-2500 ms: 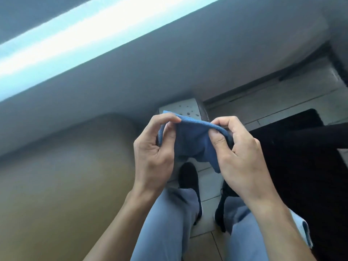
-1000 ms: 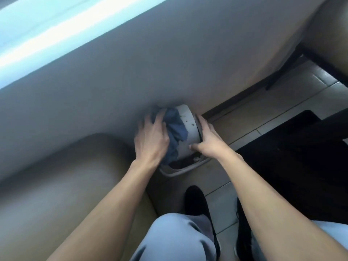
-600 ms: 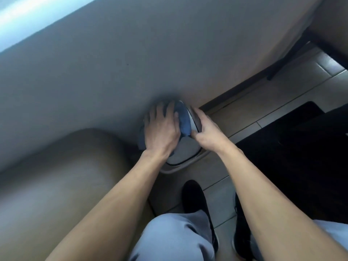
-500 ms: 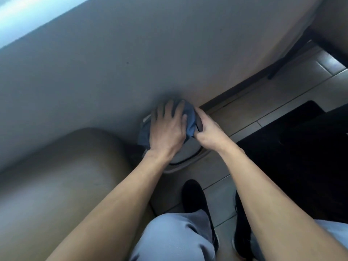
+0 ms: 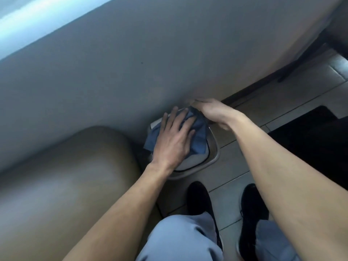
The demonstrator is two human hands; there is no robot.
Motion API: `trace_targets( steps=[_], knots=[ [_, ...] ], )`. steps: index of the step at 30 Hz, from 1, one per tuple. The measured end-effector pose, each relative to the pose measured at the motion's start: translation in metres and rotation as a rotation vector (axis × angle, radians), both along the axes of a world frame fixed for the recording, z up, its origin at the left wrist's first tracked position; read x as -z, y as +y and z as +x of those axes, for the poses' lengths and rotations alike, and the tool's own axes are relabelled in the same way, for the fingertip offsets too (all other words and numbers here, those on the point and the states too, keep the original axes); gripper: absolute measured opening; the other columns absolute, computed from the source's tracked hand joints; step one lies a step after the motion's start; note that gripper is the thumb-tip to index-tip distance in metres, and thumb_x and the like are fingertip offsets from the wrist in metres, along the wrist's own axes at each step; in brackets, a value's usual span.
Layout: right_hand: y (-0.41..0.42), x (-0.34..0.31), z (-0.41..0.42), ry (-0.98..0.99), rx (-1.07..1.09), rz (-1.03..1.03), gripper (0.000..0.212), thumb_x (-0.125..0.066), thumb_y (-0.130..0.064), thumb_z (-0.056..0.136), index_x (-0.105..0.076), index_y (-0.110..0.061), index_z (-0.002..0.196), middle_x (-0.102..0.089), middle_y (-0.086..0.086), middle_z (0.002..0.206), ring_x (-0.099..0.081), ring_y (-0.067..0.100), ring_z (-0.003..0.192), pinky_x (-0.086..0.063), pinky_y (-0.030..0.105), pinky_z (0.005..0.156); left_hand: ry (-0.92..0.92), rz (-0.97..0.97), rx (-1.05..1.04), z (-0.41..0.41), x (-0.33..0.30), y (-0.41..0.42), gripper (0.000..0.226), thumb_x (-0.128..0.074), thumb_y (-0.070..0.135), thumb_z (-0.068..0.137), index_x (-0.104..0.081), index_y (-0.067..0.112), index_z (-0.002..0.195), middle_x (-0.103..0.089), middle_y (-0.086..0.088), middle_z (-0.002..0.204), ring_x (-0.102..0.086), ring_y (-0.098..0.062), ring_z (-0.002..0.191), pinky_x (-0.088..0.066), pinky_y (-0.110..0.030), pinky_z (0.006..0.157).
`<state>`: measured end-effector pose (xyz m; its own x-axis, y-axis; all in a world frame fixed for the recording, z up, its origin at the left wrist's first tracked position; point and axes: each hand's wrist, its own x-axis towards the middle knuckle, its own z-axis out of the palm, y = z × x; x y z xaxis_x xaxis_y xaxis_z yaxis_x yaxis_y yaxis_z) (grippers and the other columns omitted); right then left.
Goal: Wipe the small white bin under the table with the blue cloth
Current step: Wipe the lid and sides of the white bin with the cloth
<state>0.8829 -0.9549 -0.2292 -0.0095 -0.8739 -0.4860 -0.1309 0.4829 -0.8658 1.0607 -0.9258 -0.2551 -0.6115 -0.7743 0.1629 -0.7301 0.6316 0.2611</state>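
The small white bin (image 5: 195, 164) stands on the floor, partly under the table's edge. The blue cloth (image 5: 199, 140) lies spread over its lid. My left hand (image 5: 173, 140) presses flat on the cloth, fingers straight and spread. My right hand (image 5: 212, 112) holds the bin's far right top corner beside the cloth, its fingertips hidden behind the bin and under the table.
The table's grey edge (image 5: 131, 63) overhangs the bin. A tan padded seat (image 5: 66, 176) fills the left. My two black shoes (image 5: 199, 198) stand on the tiled floor just before the bin. A black mat (image 5: 310, 144) lies at the right.
My left hand has slid the cloth down the lid towards me and spread it wider. My right hand has shifted up to the bin's far corner.
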Motion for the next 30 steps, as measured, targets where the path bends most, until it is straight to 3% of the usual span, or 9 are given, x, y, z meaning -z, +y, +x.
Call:
trace_targets(
  steps=[4,7,10,13,16,18,22,27,30],
  knots=[
    [0.005,0.018,0.003,0.014,-0.031,-0.055,0.036,-0.039,-0.024,0.111,-0.068,-0.011,0.127,-0.069,0.008,0.13,-0.063,0.02,0.124,-0.044,0.034,0.113,0.223,0.072,-0.068,0.012,0.006,-0.002,0.039,-0.058,-0.004,0.092,-0.064,0.005,0.129,-0.054,-0.016,0.142,-0.042,-0.036,0.145,-0.044,-0.055,0.111],
    [0.009,0.021,0.009,0.162,-0.079,-0.153,0.035,-0.038,-0.03,0.111,-0.07,-0.02,0.121,-0.068,-0.003,0.121,-0.061,0.012,0.115,-0.044,0.027,0.101,0.273,0.047,-0.116,0.02,0.007,-0.006,0.042,-0.052,-0.006,0.09,-0.065,0.005,0.128,-0.058,-0.015,0.135,-0.051,-0.039,0.135,-0.049,-0.054,0.104],
    [0.006,0.025,0.019,0.299,-0.127,-0.215,0.033,-0.04,-0.03,0.109,-0.065,-0.024,0.131,-0.06,-0.001,0.126,-0.053,0.01,0.116,-0.033,0.015,0.089,0.165,-0.067,-0.243,0.017,0.006,-0.009,0.036,-0.053,0.007,0.096,-0.064,0.01,0.131,-0.063,-0.014,0.129,-0.055,-0.042,0.121,-0.043,-0.057,0.105],
    [0.002,0.035,0.026,0.237,-0.067,-0.23,0.034,-0.043,-0.02,0.109,-0.061,-0.014,0.137,-0.059,0.009,0.137,-0.052,0.016,0.128,-0.03,0.008,0.093,0.018,-0.109,-0.334,0.005,0.006,-0.003,0.039,-0.053,0.031,0.101,-0.061,0.016,0.136,-0.061,-0.011,0.135,-0.05,-0.039,0.128,-0.039,-0.057,0.109],
    [0.004,0.044,0.024,0.173,0.017,-0.221,0.032,-0.043,-0.019,0.109,-0.065,-0.011,0.131,-0.061,0.006,0.129,-0.053,0.01,0.119,-0.03,-0.005,0.087,-0.067,-0.118,-0.242,0.004,0.009,0.001,0.051,-0.053,0.049,0.1,-0.057,0.017,0.14,-0.056,-0.01,0.144,-0.045,-0.037,0.137,-0.031,-0.057,0.117],
    [0.006,0.053,0.025,0.173,0.035,-0.23,0.033,-0.042,-0.025,0.11,-0.068,-0.015,0.127,-0.064,0.006,0.126,-0.057,0.014,0.118,-0.037,0.004,0.094,-0.132,-0.124,-0.184,0.008,0.008,0.003,0.059,-0.051,0.056,0.099,-0.055,0.018,0.144,-0.052,-0.008,0.149,-0.04,-0.037,0.143,-0.025,-0.06,0.119],
    [0.011,0.07,0.03,0.188,0.133,-0.292,0.045,-0.038,-0.048,0.104,-0.073,-0.022,0.113,-0.071,0.011,0.117,-0.065,0.027,0.111,-0.049,0.041,0.102,-0.083,-0.124,-0.171,0.01,0.008,0.003,0.053,-0.053,0.052,0.1,-0.057,0.019,0.142,-0.054,-0.006,0.148,-0.043,-0.035,0.141,-0.027,-0.056,0.12],
    [0.007,0.077,0.032,0.207,0.168,-0.3,0.044,-0.029,-0.068,0.1,-0.068,-0.048,0.101,-0.07,0.011,0.115,-0.061,0.036,0.114,-0.047,0.054,0.102,0.16,-0.015,-0.337,0.004,0.002,-0.007,0.031,-0.058,0.028,0.101,-0.067,0.018,0.129,-0.066,-0.006,0.127,-0.059,-0.031,0.118,-0.045,-0.043,0.102],
    [0.006,0.085,0.033,0.233,0.187,-0.304,0.041,-0.024,-0.072,0.099,-0.061,-0.058,0.089,-0.069,0.01,0.111,-0.06,0.039,0.111,-0.048,0.057,0.099,0.047,-0.037,-0.405,-0.006,-0.001,-0.006,0.038,-0.053,0.037,0.102,-0.063,0.017,0.132,-0.064,-0.007,0.129,-0.055,-0.033,0.121,-0.044,-0.049,0.103]
  ],
)
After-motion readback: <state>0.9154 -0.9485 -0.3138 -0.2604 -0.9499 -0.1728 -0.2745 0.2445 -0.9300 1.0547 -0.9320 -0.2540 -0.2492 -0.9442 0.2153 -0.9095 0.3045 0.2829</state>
